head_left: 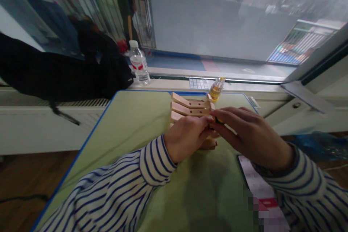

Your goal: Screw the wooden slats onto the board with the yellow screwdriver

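Note:
A light wooden slatted frame (190,108) lies on the green table, its angled slats side by side with small dark holes in them. My left hand (186,136) is closed over its near part, thumb and fingers at its right end. My right hand (247,134) comes in from the right with its fingertips pinched on a small black-and-yellow object (219,120), mostly covered by the fingers, so its kind is unclear. The two hands' fingertips meet at the frame's right end. Below them, another wooden part (208,144) pokes out.
A small bottle with a yellow cap (216,88) stands behind the frame. On the sill are a water bottle (140,65), a black bag (103,61) and a gridded sheet (199,83). A phone (261,185) lies by my right forearm. The blue-edged table (130,116) meets the window sill.

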`<state>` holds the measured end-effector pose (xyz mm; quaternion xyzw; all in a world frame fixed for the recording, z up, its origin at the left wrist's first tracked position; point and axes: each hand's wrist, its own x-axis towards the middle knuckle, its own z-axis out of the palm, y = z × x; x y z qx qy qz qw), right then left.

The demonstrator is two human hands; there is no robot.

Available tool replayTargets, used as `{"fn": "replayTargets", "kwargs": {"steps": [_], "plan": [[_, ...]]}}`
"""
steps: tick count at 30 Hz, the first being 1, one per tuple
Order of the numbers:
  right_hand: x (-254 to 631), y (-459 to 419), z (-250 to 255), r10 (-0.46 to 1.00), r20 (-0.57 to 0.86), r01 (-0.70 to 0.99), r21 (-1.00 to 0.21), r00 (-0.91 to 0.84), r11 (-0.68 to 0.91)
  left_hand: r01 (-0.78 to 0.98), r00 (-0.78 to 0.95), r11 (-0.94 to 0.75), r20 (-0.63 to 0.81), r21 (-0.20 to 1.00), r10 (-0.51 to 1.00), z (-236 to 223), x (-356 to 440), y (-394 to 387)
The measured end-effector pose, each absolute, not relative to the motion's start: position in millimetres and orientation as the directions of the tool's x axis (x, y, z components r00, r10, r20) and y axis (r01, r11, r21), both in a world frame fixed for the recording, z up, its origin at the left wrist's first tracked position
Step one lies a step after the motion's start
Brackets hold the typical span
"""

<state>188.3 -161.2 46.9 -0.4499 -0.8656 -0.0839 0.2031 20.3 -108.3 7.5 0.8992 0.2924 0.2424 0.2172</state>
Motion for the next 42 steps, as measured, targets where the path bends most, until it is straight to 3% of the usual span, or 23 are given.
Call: {"fn": "replayTargets", "kwargs": {"steps": [17,42], "plan": [[186,-160,50,0.773,0.378,0.825,-0.041,-0.509,0.563,0.484,0.645,-0.736,0.375,0.474,0.666,3,21,-113],[186,-161,54,0.738,0.406,0.816,0.038,-0.54,0.576,0.438,0.658,-0.731,0.368,0.523,0.657,0,19,-111]]}}
